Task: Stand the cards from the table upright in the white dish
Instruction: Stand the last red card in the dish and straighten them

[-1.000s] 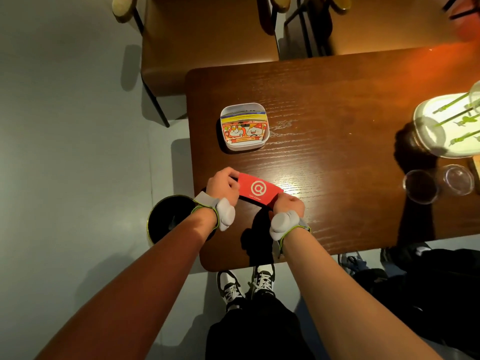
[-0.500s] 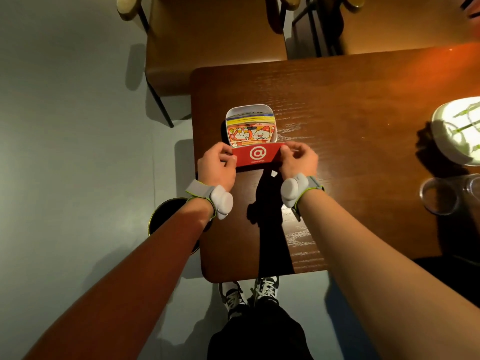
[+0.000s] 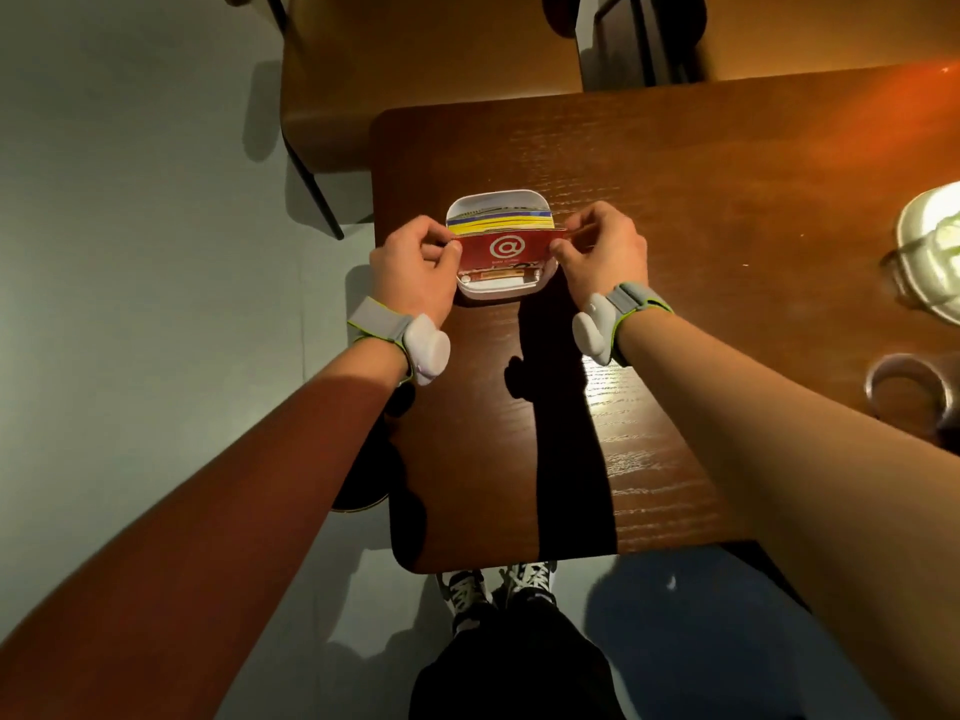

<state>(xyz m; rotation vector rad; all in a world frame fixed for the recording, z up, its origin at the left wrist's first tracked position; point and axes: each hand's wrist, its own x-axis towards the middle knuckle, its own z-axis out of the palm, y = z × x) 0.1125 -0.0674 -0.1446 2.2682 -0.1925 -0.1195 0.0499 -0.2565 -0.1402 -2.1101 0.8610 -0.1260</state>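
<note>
A red card [image 3: 506,249] with a white @ logo is held upright over the white dish [image 3: 498,293], near the left edge of the dark wooden table. My left hand [image 3: 415,270] pinches its left end and my right hand [image 3: 602,249] pinches its right end. The card's lower edge sits inside the dish, in front of several standing cards [image 3: 498,224] with yellow and blue top edges. Most of the cartoon card behind it is hidden.
A wooden chair [image 3: 415,70] stands beyond the table's far left corner. At the right edge are a pale round container [image 3: 935,252] and a clear glass [image 3: 906,389]. A dark round bin [image 3: 363,480] sits on the floor below my left forearm.
Both hands carried the red card from the near part of the table forward to the dish and lowered it in front of the cartoon card.
</note>
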